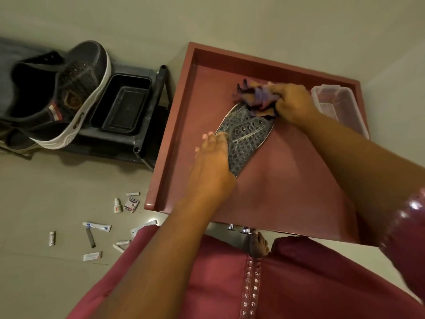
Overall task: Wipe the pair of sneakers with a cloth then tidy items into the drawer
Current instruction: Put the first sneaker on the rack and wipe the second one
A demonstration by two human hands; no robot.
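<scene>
The grey sneaker [245, 137] with a scale-like pattern lies over the open red drawer [174, 125], its toe end hidden under a crumpled purple and orange cloth [255, 97] and its heel end covered by the left hand [212, 162]. The right hand [292, 104] has its fingers curled round the bunched cloth, pressing it on the front of the shoe; the cloth is blurred, so its folds are hard to read. The left hand lies on the shoe's side with fingers mostly straight, the thumb side hidden, so how firmly it holds cannot be told. The second sneaker [66, 95] sits tilted on a dark rack [147, 134] at the left, its heel cut off by shadow, beside a black rectangular tray [122, 104]. A clear plastic container [340, 109] stands in the drawer's far right corner, partly behind the right forearm. Small items lie scattered on the floor near the drawer's left corner: a little white bottle [117, 204], a small box [132, 204] and several sachets [96, 226], their labels too small to read; some are hidden behind the maroon garment [207, 284].
</scene>
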